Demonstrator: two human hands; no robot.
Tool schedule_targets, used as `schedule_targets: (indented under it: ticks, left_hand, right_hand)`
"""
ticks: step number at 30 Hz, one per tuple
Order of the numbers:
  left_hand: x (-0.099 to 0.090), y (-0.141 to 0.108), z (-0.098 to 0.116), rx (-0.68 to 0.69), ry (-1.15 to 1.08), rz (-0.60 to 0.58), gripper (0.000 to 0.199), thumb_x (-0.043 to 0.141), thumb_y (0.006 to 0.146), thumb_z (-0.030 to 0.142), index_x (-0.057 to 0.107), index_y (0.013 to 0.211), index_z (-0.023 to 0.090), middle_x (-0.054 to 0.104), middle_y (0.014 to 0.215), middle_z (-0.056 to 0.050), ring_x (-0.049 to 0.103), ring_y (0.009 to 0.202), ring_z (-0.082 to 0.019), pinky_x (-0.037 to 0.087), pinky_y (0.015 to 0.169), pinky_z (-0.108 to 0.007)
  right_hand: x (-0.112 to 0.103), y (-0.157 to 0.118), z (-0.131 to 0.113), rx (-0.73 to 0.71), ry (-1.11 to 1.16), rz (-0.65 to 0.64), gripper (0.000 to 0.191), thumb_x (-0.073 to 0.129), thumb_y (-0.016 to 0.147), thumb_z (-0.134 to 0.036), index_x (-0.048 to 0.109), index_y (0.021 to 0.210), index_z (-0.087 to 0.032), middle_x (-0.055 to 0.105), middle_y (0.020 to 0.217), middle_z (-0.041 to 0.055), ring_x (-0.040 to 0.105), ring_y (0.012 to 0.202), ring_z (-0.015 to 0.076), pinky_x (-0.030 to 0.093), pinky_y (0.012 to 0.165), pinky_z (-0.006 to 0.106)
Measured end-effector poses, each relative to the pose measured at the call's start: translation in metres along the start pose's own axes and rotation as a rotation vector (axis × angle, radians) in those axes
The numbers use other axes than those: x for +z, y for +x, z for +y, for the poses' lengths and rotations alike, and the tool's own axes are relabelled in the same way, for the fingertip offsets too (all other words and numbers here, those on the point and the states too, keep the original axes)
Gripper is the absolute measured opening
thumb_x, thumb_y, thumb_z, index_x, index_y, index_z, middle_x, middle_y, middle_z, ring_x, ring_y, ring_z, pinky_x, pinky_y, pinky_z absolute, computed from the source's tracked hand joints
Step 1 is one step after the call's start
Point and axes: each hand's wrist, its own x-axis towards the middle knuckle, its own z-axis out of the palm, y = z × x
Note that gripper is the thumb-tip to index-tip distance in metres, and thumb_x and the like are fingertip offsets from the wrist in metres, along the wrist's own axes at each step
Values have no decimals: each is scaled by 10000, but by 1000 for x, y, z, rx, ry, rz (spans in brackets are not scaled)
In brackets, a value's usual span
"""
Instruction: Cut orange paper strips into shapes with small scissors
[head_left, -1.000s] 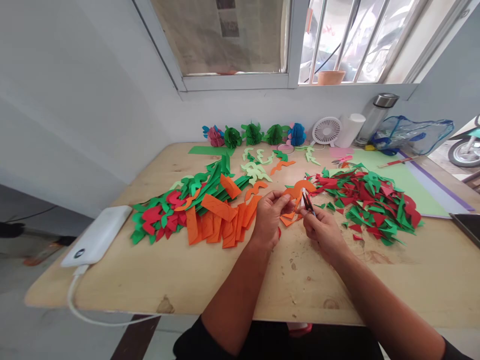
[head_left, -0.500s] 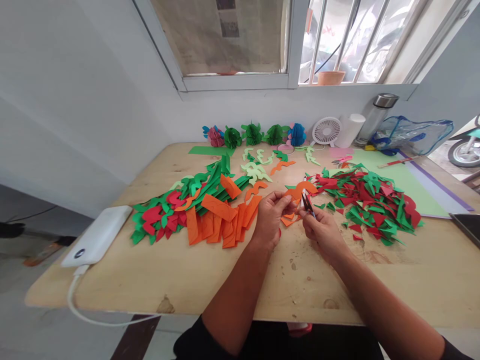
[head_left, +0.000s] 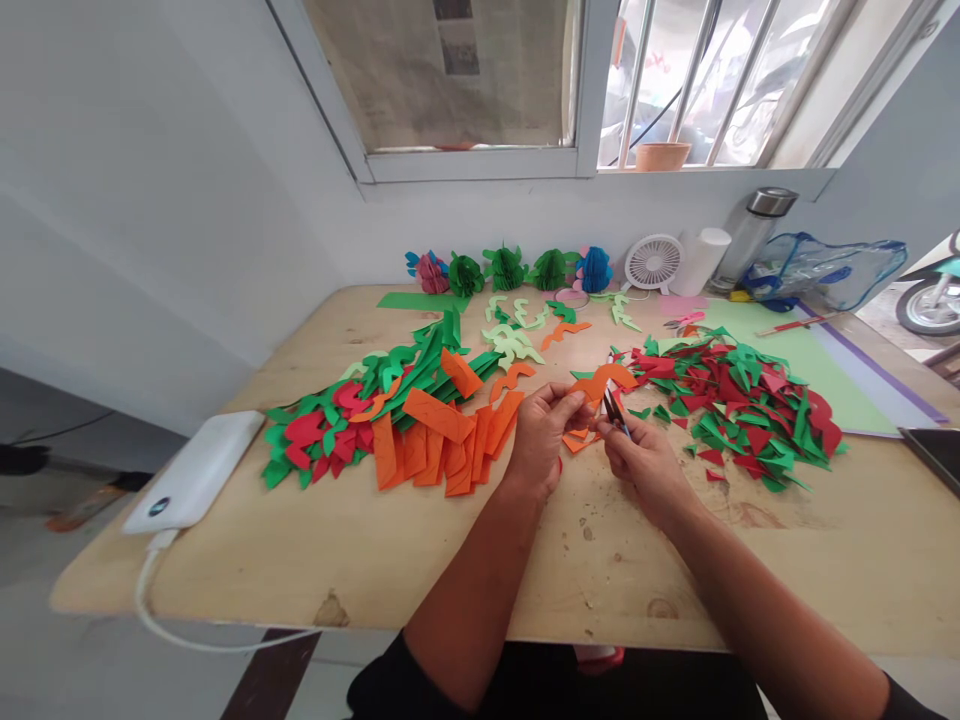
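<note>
My left hand (head_left: pixel 551 425) pinches the near end of a wavy orange paper piece (head_left: pixel 606 378) above the table. In my right hand (head_left: pixel 641 455) is a pair of scissors (head_left: pixel 615 408), its dark blades up against the lower edge of that paper. Orange scraps (head_left: pixel 577 440) lie beneath the two hands. Left of my left hand, folded orange paper strips (head_left: pixel 442 450) with drawn curves overlap in a row. Cut orange wavy pieces (head_left: pixel 512 381) rest just behind them. The scissor handles are mostly hidden by my right fingers.
Green and red cut shapes (head_left: pixel 322 430) pile up at the left, red and green scraps (head_left: pixel 750 400) at the right. A white power bank (head_left: pixel 195 470) with a cable sits at the left edge. Honeycomb paper figures (head_left: pixel 504 268), a small fan (head_left: pixel 654 263) and a glass bottle (head_left: pixel 754 240) line the wall.
The scissor blades look slightly more closed and have shifted a little at the orange paper's edge. Both hands stay almost in place; the rest of the table looks the same.
</note>
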Motion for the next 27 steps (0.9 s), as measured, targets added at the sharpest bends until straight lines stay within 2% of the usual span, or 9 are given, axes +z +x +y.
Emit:
schedule_targets:
  ticks: [27]
  left_hand:
    - [2,-3,1,-6,-12,-32,219,733,613,285,562,658,157,631,586,-2,596,554,-103,495,635,-242]
  right_hand:
    - [-1,1,3,0,-27,-7,298,702,695,-454,549,707,-198,309,454,-100,185,409,63,107,398,244]
